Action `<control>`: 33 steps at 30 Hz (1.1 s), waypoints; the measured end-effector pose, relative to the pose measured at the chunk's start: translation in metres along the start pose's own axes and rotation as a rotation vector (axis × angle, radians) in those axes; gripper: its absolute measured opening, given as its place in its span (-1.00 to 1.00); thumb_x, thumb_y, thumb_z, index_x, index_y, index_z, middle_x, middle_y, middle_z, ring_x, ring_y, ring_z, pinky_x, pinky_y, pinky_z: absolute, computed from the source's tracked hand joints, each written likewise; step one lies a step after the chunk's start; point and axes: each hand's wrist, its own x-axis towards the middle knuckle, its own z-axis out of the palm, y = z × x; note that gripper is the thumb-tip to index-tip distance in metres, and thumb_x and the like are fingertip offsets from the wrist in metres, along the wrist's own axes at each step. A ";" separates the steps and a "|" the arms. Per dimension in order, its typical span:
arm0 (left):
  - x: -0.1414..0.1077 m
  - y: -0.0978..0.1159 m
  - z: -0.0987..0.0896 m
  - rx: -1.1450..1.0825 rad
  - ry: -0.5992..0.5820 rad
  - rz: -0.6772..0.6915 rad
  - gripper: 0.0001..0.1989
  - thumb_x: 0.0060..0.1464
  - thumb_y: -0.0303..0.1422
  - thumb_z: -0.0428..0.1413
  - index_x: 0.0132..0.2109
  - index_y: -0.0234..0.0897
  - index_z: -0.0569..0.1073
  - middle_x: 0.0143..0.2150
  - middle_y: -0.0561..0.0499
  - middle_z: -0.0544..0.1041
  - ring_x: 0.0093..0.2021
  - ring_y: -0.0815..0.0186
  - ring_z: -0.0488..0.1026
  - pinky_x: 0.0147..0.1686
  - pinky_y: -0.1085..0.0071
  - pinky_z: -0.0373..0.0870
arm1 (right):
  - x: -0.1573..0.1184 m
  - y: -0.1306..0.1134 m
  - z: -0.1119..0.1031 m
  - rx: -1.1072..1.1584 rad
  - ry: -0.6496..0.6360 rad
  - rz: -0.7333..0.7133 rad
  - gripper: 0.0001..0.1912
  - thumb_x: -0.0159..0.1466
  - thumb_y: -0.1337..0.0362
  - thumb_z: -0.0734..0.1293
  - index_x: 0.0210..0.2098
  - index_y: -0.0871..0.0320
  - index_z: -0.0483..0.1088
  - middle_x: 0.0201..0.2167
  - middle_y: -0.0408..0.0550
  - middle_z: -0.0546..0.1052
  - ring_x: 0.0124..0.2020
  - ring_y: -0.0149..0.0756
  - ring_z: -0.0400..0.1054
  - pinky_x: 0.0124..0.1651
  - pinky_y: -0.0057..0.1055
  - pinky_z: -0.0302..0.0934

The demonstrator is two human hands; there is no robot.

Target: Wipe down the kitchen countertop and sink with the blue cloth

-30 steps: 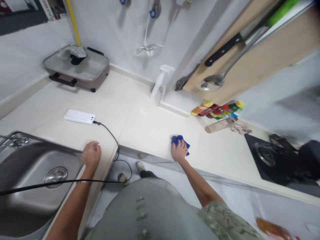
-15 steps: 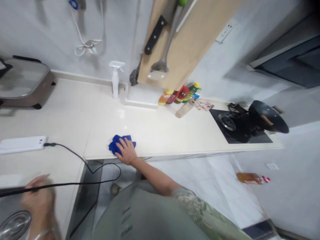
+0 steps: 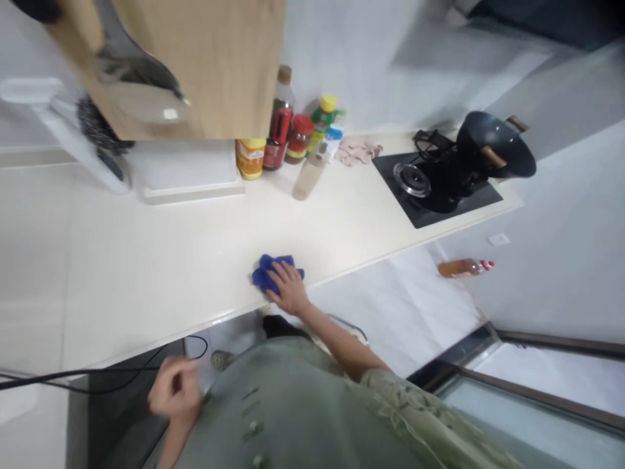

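Pressed on the white countertop (image 3: 195, 241) near its front edge is a crumpled blue cloth (image 3: 267, 272). My right hand (image 3: 291, 290) lies over it with the fingers spread and gripping it against the surface. My left hand (image 3: 176, 389) is off the counter in front of my body, loosely curled into a fist and a little blurred. I see nothing in its fingers. A black cable (image 3: 83, 373) runs close beside that hand.
Sauce bottles, a yellow-labelled jar (image 3: 250, 158) and a clear bottle (image 3: 308, 177) stand at the back. A cooktop (image 3: 405, 202) carries a wok (image 3: 495, 146). Utensils hang before a wooden board (image 3: 229, 71). An oil bottle (image 3: 461, 268) is on the floor.
My right hand has moved right along the counter with the blue cloth. My left hand has come away from the left counter towards my body. The view has swung right.
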 end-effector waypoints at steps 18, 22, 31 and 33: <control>0.101 0.008 0.137 0.374 -0.304 -0.098 -0.72 0.17 -0.40 0.01 -0.15 -0.20 0.63 -0.18 -0.03 0.64 -0.31 0.27 0.46 -0.29 0.36 0.27 | -0.056 0.300 -0.098 -0.260 0.369 0.873 -0.21 0.49 -0.09 0.00 0.41 0.44 0.18 0.41 0.43 0.18 0.37 0.15 -0.04 0.32 0.14 -0.11; 0.098 0.008 0.140 0.363 -0.308 -0.052 -0.73 0.20 -0.40 0.02 -0.13 -0.17 0.62 -0.17 -0.03 0.62 -0.25 0.22 0.46 -0.32 0.34 0.20 | -0.042 0.250 -0.073 -0.258 0.444 0.930 -0.26 0.48 -0.06 0.02 0.36 0.41 0.28 0.37 0.46 0.25 0.34 0.24 0.02 0.25 0.24 -0.03; 0.098 -0.003 0.141 0.255 -0.279 0.104 -0.72 0.26 -0.39 -0.02 -0.12 -0.18 0.60 -0.17 -0.06 0.59 -0.21 0.21 0.45 -0.31 0.34 0.18 | -0.001 0.053 -0.002 -0.186 0.354 0.667 -0.39 0.42 0.05 0.19 0.36 0.22 0.27 0.41 0.26 0.23 0.44 0.30 -0.04 0.35 0.31 -0.05; 0.100 -0.006 0.141 0.239 -0.277 0.138 -0.72 0.25 -0.39 -0.02 -0.14 -0.18 0.60 -0.18 -0.05 0.60 -0.22 0.22 0.46 -0.29 0.34 0.20 | 0.003 0.009 0.009 -0.137 0.264 0.561 -0.36 0.40 0.02 0.25 0.38 0.19 0.26 0.44 0.22 0.20 0.46 0.31 -0.09 0.39 0.30 -0.10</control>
